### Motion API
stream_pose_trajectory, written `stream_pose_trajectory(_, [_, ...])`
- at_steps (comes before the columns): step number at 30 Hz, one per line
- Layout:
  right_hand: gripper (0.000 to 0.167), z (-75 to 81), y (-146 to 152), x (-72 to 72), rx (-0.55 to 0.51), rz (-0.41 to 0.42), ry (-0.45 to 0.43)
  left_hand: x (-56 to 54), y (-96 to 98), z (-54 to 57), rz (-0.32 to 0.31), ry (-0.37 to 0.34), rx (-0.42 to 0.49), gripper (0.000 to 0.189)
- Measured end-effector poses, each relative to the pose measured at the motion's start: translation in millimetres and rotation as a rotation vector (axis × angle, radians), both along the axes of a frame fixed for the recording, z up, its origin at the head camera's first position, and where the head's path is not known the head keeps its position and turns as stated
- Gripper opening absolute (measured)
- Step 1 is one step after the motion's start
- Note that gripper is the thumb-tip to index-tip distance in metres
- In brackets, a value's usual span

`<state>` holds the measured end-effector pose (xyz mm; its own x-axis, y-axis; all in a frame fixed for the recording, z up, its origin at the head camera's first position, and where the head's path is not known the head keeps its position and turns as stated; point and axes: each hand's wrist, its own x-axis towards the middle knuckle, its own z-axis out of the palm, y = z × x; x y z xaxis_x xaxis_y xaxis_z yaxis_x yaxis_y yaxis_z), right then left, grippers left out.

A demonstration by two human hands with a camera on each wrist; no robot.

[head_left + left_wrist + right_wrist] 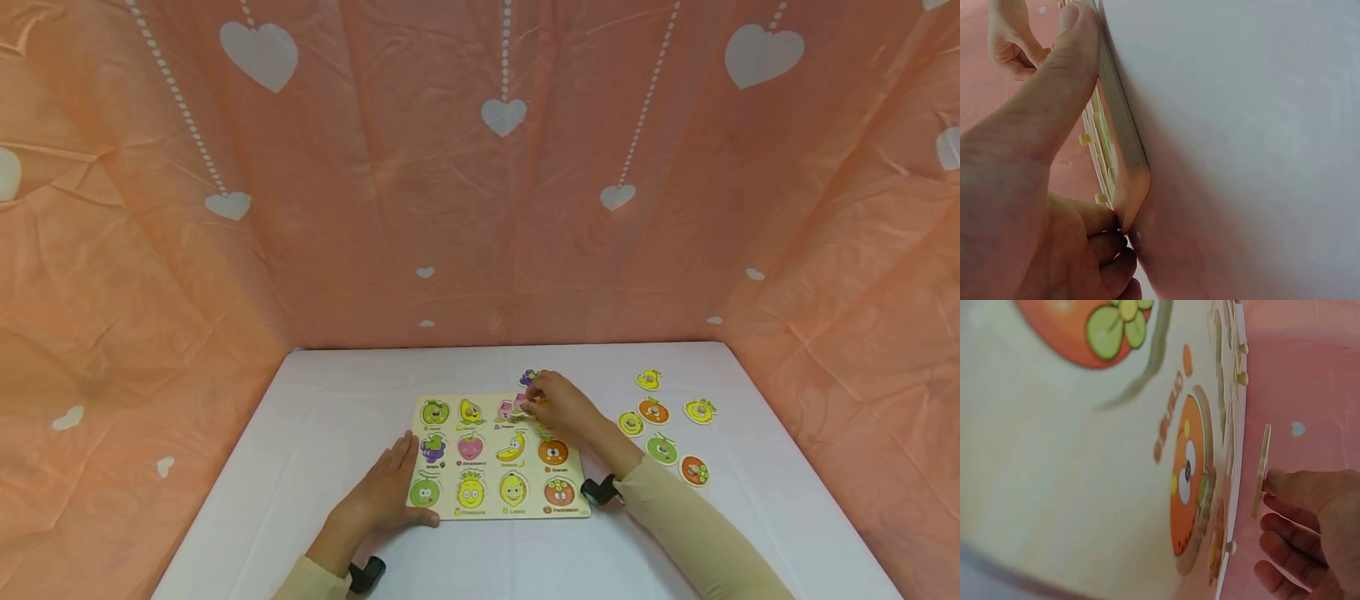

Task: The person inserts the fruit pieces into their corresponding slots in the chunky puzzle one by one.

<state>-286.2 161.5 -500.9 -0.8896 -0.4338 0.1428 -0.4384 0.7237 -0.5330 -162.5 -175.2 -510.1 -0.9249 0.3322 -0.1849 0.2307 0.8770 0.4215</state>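
A wooden fruit puzzle board [491,471] lies on the white table, with printed fruit pictures in rows. At its near left corner my left hand [390,483] holds the edges, its thumb [1066,75] along the front side and the other fingers curled at the left side. My right hand [558,406] is over the far right part of the board and pinches a thin pink puzzle piece [520,403], close over the peach picture [505,411]. Edge-on, the same piece [1261,472] shows between thumb and fingers in the right wrist view.
A grape piece [528,377] lies just beyond the board's far edge, beside the right hand. To the right are several loose fruit pieces, among them a pineapple [700,411] and a green one [662,450]. Small knobs [1242,379] stick up from the board. Pink cloth [495,250] walls surround the table.
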Motion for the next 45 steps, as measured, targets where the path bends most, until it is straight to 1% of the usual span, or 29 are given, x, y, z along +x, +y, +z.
stream_pose_trajectory(7, [0.014,-2.4,-6,0.3,0.016,0.023,0.032,0.0,-0.4,-0.3,-0.001,0.002,-0.001,0.136])
stream_pose_trajectory(16, [0.013,-8.0,-16,-0.6,0.048,0.027,0.060,-0.1,-0.8,-0.6,0.001,-0.001,0.005,0.136])
stream_pose_trajectory(23, [0.016,-12.8,-20,-3.7,0.075,0.018,0.043,-0.3,-0.6,-1.9,0.000,0.001,0.007,0.136])
stream_pose_trajectory(25, [0.017,-13.3,-21,-4.7,0.081,0.024,0.038,-0.3,-0.8,-2.3,0.000,0.002,0.005,0.136])
stream_pose_trajectory(33, [0.015,-13.7,-24,-6.3,0.095,0.067,0.067,0.0,-1.0,-1.7,-0.005,0.008,-0.001,0.136])
stream_pose_trajectory(45, [0.016,-17.1,-27,-9.9,0.104,0.065,0.048,0.5,-1.1,-1.0,-0.004,0.003,0.007,0.135])
